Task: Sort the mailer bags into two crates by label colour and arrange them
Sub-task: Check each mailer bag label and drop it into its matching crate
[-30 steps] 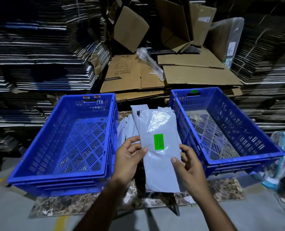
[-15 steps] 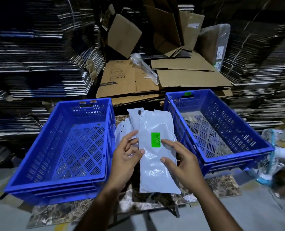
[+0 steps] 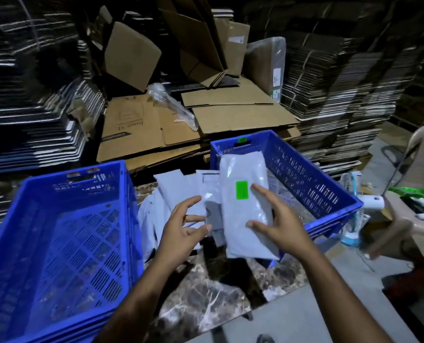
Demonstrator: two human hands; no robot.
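Head view: the label print on the grey plastic mailer bag with the green rectangular label (image 3: 245, 209) is too blurred to read. The right hand (image 3: 279, 225) holds this bag from its right side, thumb and forefinger spread across its face; the bag's far end lies over the near corner of the right blue perforated plastic crate (image 3: 312, 174). The left hand (image 3: 181, 230) hovers just beside it, fingers spread and loosely curved, holding nothing. Loose grey mailer bags (image 3: 176, 184) overlap between the two crates; count uncertain. The left blue perforated plastic crate (image 3: 57, 233) is cut off at the frame edge. Bare marbled counter (image 3: 206, 300) shows near the forearms.
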